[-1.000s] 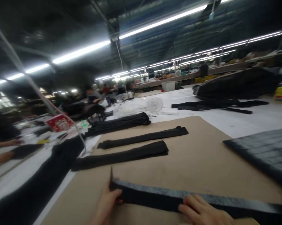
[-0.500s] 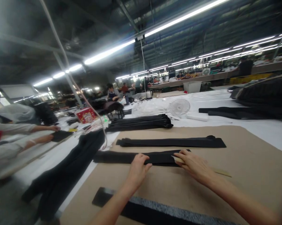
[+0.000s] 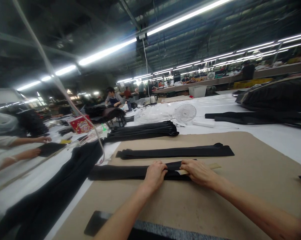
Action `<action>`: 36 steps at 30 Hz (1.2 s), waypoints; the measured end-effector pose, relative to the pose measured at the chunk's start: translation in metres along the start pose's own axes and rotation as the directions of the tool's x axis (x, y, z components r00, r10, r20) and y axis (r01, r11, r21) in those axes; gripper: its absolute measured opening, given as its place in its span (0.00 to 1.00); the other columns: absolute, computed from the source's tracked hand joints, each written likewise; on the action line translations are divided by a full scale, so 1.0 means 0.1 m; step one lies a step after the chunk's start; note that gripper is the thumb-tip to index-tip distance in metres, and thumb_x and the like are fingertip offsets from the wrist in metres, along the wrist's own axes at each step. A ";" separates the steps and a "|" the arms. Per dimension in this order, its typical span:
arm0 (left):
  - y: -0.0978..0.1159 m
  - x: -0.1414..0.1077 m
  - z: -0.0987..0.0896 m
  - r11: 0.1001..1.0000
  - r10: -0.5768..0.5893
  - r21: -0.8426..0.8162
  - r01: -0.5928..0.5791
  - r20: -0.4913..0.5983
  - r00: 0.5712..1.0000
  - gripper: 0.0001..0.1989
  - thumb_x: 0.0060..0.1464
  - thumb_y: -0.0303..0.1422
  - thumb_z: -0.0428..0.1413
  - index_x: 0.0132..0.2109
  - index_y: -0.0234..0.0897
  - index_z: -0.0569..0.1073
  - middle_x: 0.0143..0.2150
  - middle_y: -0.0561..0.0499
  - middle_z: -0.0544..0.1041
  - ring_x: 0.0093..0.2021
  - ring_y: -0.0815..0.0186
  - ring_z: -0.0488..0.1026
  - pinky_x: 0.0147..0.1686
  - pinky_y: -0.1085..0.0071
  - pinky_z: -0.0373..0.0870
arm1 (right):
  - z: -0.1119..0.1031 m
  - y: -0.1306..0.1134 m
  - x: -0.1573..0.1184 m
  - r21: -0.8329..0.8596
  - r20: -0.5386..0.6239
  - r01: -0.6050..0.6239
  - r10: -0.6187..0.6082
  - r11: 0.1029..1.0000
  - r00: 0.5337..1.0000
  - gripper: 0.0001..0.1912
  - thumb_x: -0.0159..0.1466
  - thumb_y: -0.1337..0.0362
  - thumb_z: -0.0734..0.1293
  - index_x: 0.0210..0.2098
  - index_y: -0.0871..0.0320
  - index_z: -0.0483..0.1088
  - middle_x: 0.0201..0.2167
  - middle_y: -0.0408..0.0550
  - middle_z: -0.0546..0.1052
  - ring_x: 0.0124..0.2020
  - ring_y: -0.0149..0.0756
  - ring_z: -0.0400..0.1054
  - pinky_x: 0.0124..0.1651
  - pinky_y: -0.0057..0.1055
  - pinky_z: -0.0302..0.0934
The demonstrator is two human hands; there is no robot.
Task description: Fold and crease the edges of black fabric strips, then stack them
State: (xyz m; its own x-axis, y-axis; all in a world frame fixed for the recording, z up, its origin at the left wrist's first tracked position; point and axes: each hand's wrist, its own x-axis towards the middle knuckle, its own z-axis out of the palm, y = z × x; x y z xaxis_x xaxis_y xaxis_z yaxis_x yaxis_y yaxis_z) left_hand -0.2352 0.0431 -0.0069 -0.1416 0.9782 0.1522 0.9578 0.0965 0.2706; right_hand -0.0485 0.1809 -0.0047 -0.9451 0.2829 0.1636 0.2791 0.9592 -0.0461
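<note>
A folded black fabric strip [image 3: 120, 172] lies crosswise before me on brown paper. My left hand [image 3: 155, 175] is closed on its near layers, with the fingertips curled into the cloth. Close by on the right, my right hand [image 3: 196, 171] grips a flat tan stick [image 3: 215, 165], possibly a bamboo ruler. The stick's pale tip rests at the cloth and its other end sticks out past my knuckles. Both hands touch the strip, and my fingers hide part of it. Behind it lies another stack of black strips [image 3: 175, 152].
A thicker pile of black strips [image 3: 142, 131] sits farther back near a round white fan grille [image 3: 185, 113]. Black cloth [image 3: 52, 186] hangs over the left table edge. A grey-and-black band [image 3: 165, 230] lies in front. A co-worker's hands [image 3: 31, 153] handle dark fabric at left.
My left hand has moved right, closing on the cloth near my right hand. The tan stick has shifted left and turned flatter along the strip. The view has swung slightly right.
</note>
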 end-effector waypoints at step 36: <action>0.21 0.07 0.04 0.997 0.043 -0.067 -0.050 -0.101 0.994 0.11 0.59 0.35 0.56 0.48 0.39 0.74 0.45 0.48 0.76 0.48 0.61 0.72 0.48 0.66 0.68 | -0.49 -0.07 0.42 -0.118 0.290 0.022 0.013 0.993 0.957 0.14 0.67 0.55 0.66 0.33 0.60 0.71 0.28 0.42 0.73 0.31 0.33 0.69 0.37 0.34 0.66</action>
State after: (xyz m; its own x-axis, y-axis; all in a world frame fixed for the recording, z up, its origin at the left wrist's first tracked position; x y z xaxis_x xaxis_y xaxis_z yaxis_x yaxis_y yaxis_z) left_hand -0.2149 0.0530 -0.0042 -0.1245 0.9578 0.2590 0.9450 0.0349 0.3253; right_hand -0.0822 0.1864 0.0510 -0.9501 0.2837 -0.1298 0.2760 0.9583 0.0737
